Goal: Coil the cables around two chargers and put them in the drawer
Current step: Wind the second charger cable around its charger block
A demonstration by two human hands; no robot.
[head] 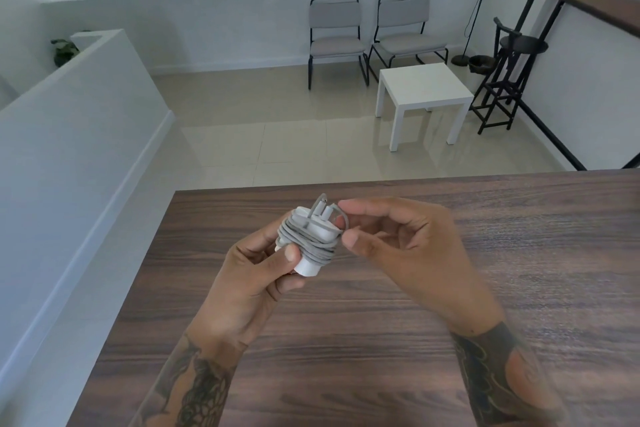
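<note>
charger (311,267) white, held above the dark wood table (450,288) near its far edge, grey cable (304,243) wound round it in several turns. beyond the table: tiled floor (277,135), low white side table (422,94), two grey chairs (370,35), black stool (512,73) at right. left hand (256,274) fingers and thumb curled round the charger body. right hand (398,239) thumb and forefinger pinching the cable end by the plug prongs.
</note>
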